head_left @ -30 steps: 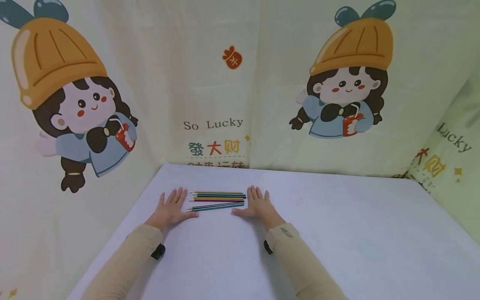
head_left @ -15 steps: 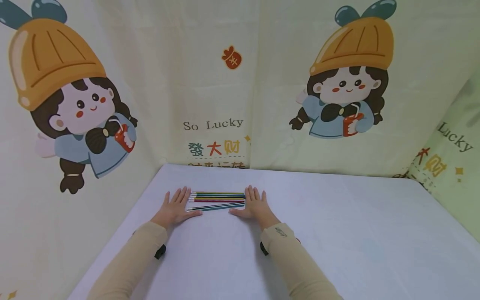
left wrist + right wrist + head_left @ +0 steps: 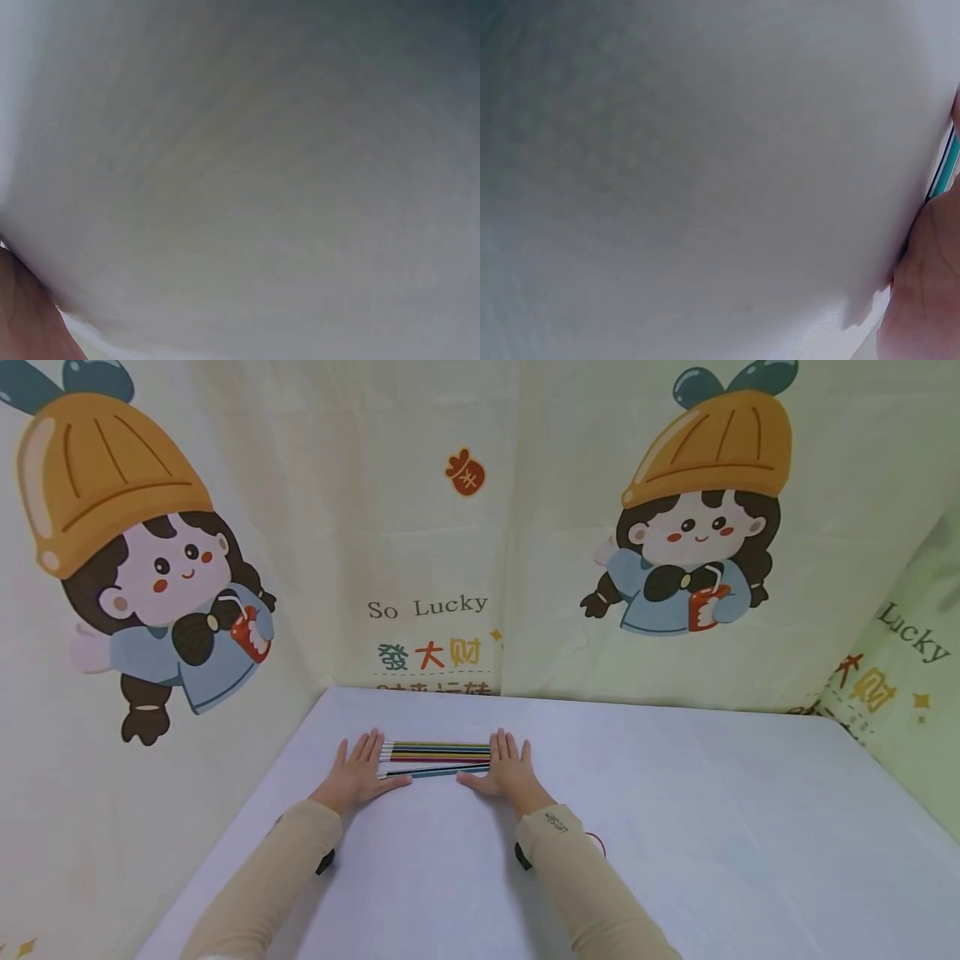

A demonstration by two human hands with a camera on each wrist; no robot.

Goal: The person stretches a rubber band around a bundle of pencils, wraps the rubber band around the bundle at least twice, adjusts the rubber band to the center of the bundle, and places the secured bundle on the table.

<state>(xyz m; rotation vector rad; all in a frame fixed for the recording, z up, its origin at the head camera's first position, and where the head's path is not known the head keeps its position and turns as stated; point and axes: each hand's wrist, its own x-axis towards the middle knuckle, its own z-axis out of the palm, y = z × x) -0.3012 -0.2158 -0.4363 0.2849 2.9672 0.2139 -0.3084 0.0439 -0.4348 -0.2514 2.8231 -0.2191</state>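
Note:
Several slim pencils [image 3: 441, 751] lie side by side on the white table [image 3: 675, 827], yellow, green, black and red among them. Nearer the person, a dark and a teal pencil [image 3: 438, 772] lie slightly slanted. At their left ends my left hand [image 3: 361, 775] rests with fingers straight and thumb stretched inward along the near side. My right hand [image 3: 512, 770] mirrors it at the right ends, fingers straight, thumb pointing inward. In the right wrist view a strip of teal pencil [image 3: 946, 169] shows beside the right hand. Mostly blurred table surface fills the left wrist view.
Behind the table hangs a pale cloth [image 3: 555, 643] with cartoon figures and lettering. Both forearms wear beige sleeves [image 3: 266, 877], with a dark wrist device [image 3: 522, 857] beneath the right cuff. A thin red cord [image 3: 600, 842] loops out beside the right sleeve.
Both hands have moved inward, now right at the pencils' ends. The pencils' ends sit more evenly, and the slanted pair lies a little closer to the others.

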